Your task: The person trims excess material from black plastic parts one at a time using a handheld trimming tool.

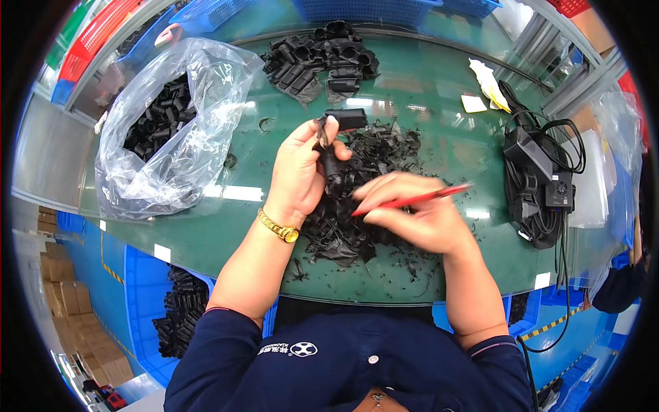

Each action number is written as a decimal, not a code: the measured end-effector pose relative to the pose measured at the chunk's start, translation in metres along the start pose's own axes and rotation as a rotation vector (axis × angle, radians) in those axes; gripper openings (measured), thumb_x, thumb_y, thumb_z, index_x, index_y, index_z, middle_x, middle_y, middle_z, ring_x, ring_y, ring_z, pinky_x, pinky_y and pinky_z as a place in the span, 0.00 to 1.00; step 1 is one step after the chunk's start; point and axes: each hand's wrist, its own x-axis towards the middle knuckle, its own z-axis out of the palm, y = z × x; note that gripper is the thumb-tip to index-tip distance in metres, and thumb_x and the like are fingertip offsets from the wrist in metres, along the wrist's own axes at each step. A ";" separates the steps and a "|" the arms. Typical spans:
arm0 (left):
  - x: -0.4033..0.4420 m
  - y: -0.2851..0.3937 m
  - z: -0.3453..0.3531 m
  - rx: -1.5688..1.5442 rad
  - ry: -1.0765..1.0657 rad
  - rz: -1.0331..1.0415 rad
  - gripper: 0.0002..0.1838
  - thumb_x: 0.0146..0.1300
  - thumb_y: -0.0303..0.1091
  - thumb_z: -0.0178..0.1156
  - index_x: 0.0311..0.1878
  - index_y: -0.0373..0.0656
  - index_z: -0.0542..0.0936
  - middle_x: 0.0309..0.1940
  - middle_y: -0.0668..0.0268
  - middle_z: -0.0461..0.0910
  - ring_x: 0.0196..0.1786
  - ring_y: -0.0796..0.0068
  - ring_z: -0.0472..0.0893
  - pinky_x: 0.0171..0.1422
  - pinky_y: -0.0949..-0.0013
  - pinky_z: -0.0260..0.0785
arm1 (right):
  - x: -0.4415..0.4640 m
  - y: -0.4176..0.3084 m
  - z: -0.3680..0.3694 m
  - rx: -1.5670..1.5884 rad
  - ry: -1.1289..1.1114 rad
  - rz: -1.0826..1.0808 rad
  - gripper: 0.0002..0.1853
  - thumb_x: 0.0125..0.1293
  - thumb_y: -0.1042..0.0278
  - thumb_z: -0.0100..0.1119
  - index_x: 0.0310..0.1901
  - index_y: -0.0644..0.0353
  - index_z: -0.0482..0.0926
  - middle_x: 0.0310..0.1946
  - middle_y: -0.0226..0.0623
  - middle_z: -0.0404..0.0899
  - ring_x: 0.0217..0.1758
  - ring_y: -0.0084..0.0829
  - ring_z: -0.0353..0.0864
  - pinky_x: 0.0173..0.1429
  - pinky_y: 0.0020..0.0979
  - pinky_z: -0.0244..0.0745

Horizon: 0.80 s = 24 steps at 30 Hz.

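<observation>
My left hand, with a gold watch at the wrist, is closed on a black molded rubber-like part. One tubular end of the part points right, and another black section hangs down below the fingers. My right hand grips a slim red pen-like tool, slanting up to the right; its working tip is hard to make out. The right fingertips are just below and right of the part. Beneath both hands lies a heap of black trimmings on the green tabletop.
A clear plastic bag of small black parts stands at left. More black molded parts lie at the back. A black device with cables sits at right, near a yellow note. A blue bin is below the table's left edge.
</observation>
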 end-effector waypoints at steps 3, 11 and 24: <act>-0.007 -0.005 0.008 0.065 -0.041 0.021 0.10 0.66 0.37 0.61 0.40 0.40 0.79 0.37 0.61 0.83 0.30 0.80 0.78 0.38 0.77 0.70 | 0.000 0.002 -0.012 0.271 0.407 -0.030 0.05 0.67 0.76 0.53 0.41 0.67 0.75 0.39 0.43 0.80 0.45 0.33 0.81 0.52 0.32 0.75; -0.021 -0.015 0.018 0.291 -0.359 0.028 0.07 0.67 0.22 0.50 0.43 0.36 0.79 0.34 0.64 0.82 0.35 0.78 0.81 0.40 0.74 0.74 | -0.003 0.000 -0.005 0.080 0.389 0.269 0.07 0.71 0.71 0.51 0.43 0.65 0.75 0.27 0.22 0.68 0.28 0.13 0.63 0.31 0.19 0.59; -0.029 -0.001 0.029 0.181 -0.172 -0.001 0.08 0.64 0.31 0.62 0.31 0.39 0.82 0.22 0.73 0.77 0.26 0.87 0.73 0.29 0.80 0.66 | -0.007 -0.010 -0.008 -0.283 0.390 0.216 0.07 0.66 0.76 0.58 0.30 0.63 0.72 0.20 0.20 0.63 0.23 0.14 0.56 0.26 0.21 0.50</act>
